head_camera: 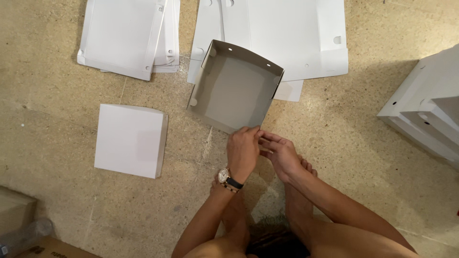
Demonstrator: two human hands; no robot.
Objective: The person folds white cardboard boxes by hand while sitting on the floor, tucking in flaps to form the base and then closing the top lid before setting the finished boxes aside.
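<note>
An open cardboard box tray (234, 88), grey inside with upright walls, sits tilted on the speckled floor in front of me. My left hand (242, 149), with a wristwatch on the wrist, grips the tray's near edge with curled fingers. Beside it, my right hand (281, 154) pinches the same near edge at its right end, fingertips touching the left hand's.
A closed white box (130, 140) lies to the left. Flat white box blanks are stacked at the top left (125, 36) and top centre (287, 36). Folded white boxes (425, 110) pile up at the right. A cardboard carton (28, 239) is at the bottom left. My bare legs are below.
</note>
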